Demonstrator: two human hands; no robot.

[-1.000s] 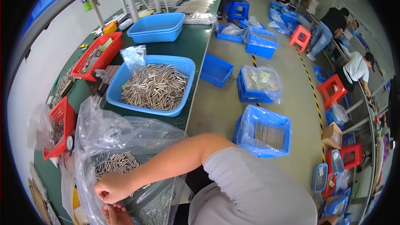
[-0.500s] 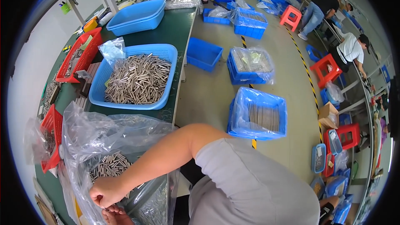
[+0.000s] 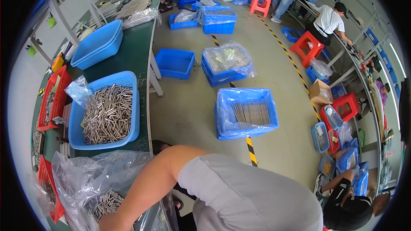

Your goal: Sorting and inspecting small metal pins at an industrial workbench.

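Observation:
My right forearm comes across from the grey sleeve toward the lower left, over the table edge. My right hand (image 3: 112, 223) is cut off by the lower edge, so its fingers are hidden. It is beside a pile of short metal pins (image 3: 108, 202) lying on a clear plastic bag (image 3: 81, 175) spread over the green table (image 3: 138, 45). My left hand is out of the picture. Beyond the bag stands a light blue plastic basket (image 3: 136, 117), filled with many more metal pins (image 3: 109, 113); a small clear bag (image 3: 78, 90) hangs at its far-left corner.
Red baskets (image 3: 65, 79) line the table's left side, with stacked blue baskets (image 3: 96, 45) farther back. On the floor to the right, blue crates (image 3: 217, 130) hold metal rods in plastic. Red stools (image 3: 306, 47) and people (image 3: 327, 21) are along the right-hand bench. Someone crouches at lower right.
The view has swung right and up, so the table and crates sit farther left and lower. My right hand has slid to the lower edge, and my left fingers have left the picture.

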